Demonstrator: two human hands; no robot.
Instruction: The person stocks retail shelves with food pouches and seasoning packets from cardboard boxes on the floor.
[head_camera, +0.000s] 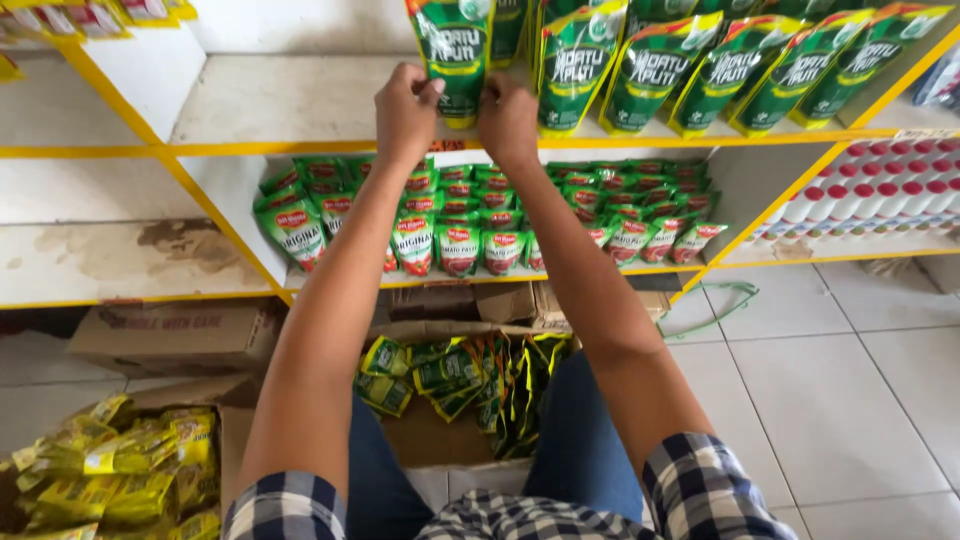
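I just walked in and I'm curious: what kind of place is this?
Most likely a small grocery shop: yellow-edged shelves hold rows of green pouches and white bottles, and an open carton of pouches sits on the floor.

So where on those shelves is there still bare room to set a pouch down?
The upper shelf is bare left of the green pouch that both hands, left hand and right hand, hold. The left-hand bay is bare too. Right of the hands, green pouches crowd the shelf; below, red-and-green sachets fill theirs.
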